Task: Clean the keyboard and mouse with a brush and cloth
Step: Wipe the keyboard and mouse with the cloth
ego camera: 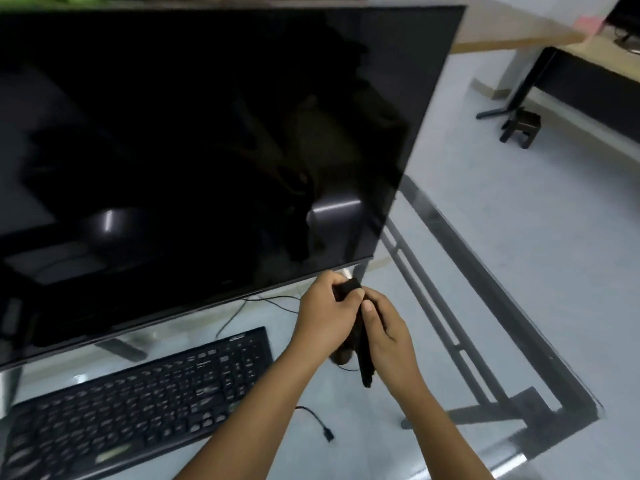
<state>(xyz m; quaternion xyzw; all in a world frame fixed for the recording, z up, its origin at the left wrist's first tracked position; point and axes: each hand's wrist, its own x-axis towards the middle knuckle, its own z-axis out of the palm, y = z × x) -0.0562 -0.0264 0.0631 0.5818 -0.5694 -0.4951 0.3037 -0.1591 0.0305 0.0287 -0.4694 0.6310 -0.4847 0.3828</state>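
Keys of the black full-size keyboard fill the lower left, lying on the clear glass surface just below the big dark flat monitor. Right of the keyboard, a loose thin black cable rests on the glass. Farther right, raised over the glass, the left hand is closed around the top of a small black object, too blurred to name. Beside it, touching, the right hand grips a slim black brush pointing down.
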